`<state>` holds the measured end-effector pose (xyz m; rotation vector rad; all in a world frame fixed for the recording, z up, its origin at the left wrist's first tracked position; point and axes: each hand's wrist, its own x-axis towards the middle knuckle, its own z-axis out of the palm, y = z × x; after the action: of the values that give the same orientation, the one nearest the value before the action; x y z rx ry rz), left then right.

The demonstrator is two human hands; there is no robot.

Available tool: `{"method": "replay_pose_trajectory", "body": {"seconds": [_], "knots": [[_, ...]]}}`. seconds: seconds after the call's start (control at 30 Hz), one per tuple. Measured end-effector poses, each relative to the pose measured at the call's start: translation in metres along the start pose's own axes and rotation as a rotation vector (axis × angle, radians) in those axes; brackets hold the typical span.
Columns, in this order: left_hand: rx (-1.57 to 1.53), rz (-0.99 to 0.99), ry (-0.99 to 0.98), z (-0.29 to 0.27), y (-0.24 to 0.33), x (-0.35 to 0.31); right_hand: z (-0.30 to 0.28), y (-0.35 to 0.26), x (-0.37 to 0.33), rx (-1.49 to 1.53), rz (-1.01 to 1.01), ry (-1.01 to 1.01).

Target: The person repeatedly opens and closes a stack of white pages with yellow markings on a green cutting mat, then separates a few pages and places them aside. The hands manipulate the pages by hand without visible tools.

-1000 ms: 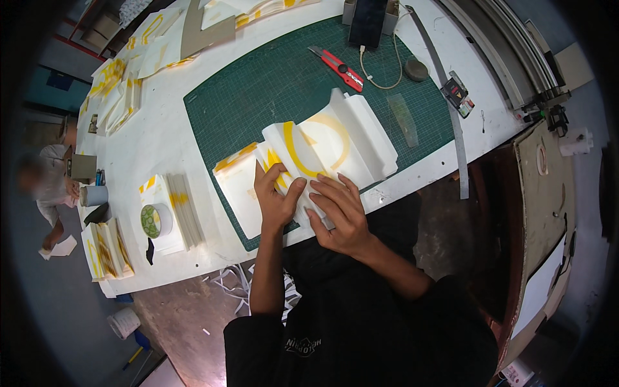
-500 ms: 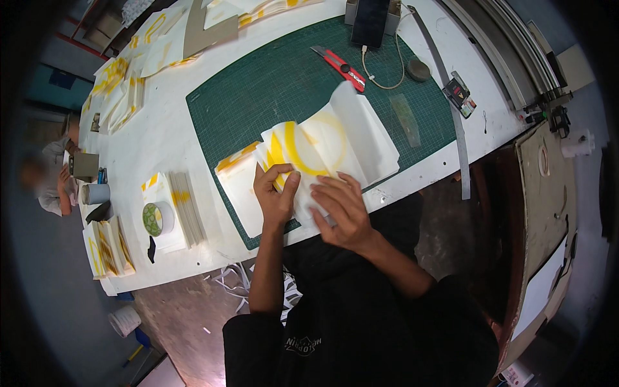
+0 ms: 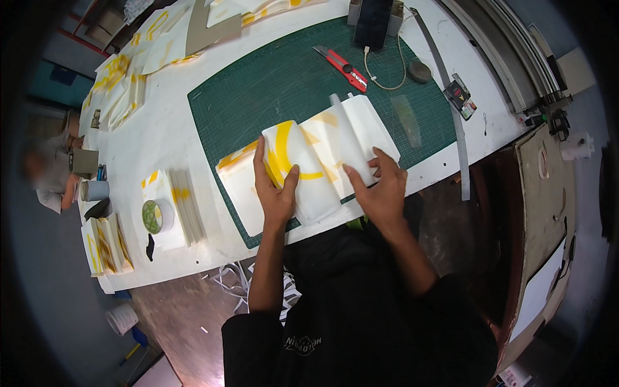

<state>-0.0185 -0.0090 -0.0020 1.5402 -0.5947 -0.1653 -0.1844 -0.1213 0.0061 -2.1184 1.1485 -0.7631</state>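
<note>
White paper sheets with yellow curved shapes [image 3: 303, 155] lie in a loose stack near the cutting mat's front edge, the top ones bent over. My left hand [image 3: 276, 198] grips the folded part at its left side, thumb on top and index finger along the edge. Farther right, my right hand [image 3: 385, 193] has thumb and fingers at the near edge of a curling white sheet [image 3: 351, 145], which stands raised off the pages beneath. Under my left hand's side sits another paper stack [image 3: 237, 187] with orange-yellow marks.
A red box cutter [image 3: 345, 69] lies on the green cutting mat [image 3: 238, 97]. Behind are a phone [image 3: 373, 26], its cable and a round dark object [image 3: 419, 71]. A steel ruler [image 3: 461, 155] crosses the right side. Paper piles and a tape roll [image 3: 155, 216] stand left; another person [image 3: 55, 168] sits beyond.
My right hand has moved right, away from the left hand, to the sheet's near right edge. The top sheet now folds over toward the left, and another sheet curls up.
</note>
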Motion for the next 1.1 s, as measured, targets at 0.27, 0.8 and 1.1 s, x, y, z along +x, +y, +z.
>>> {"method": "replay_pose_trajectory", "body": {"seconds": [0.27,0.8,1.1], "knots": [[0.047,-0.038,-0.222,-0.020,-0.006,0.000,0.000,-0.016,0.001,0.062,-0.030,-0.036],[0.093,0.085,-0.243,-0.023,-0.008,0.002,0.022,-0.030,-0.021,0.190,-0.367,0.069],[0.125,-0.036,-0.201,-0.018,-0.014,-0.001,0.010,-0.004,-0.022,0.201,-0.579,0.019]]}}
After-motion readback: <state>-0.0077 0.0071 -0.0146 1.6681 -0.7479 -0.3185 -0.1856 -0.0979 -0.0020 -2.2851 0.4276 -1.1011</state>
